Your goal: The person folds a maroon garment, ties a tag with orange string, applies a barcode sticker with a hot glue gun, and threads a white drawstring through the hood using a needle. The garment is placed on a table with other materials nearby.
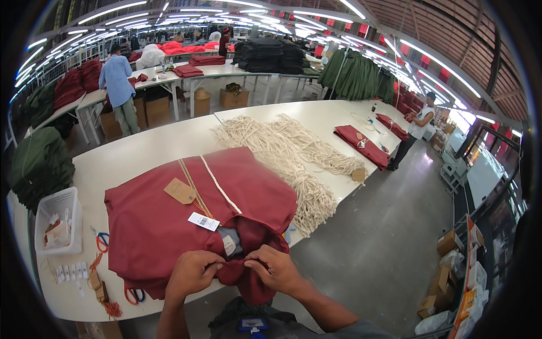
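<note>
The left hand (192, 274) gripped a gathered edge of a dark red smooth-fabric garment (147, 214), its thumb and fingers pressed together on the cloth. The right hand (275, 269) pinched the same garment just beside it, and a short fold of fabric ran between the two. The garment lay on a long white smooth-topped surface (90, 186), spread mostly beyond both hands, with some cloth hanging below the right hand toward the person's body.

Just beyond the gap between the hands, a grey lining with a pale label (229, 244) showed in the garment's opening. Farther ahead of the left hand lay a white rectangular printed tag (203, 221), then a brown card tag (180, 191) beside a tan zipper strip. A cream braided cord (217, 181) ran along the garment beyond the hands.

Well to the left of the left hand were red-and-blue-handled scissors (134, 296), a bundle of small brown tags (99, 289) with orange-red strings, another pair of scissors with red handles (102, 244), and a white perforated plastic basket (77, 220). Beyond the right hand, ahead and slightly rightward, loose cream cords (307, 198) lay heaped past the garment.
</note>
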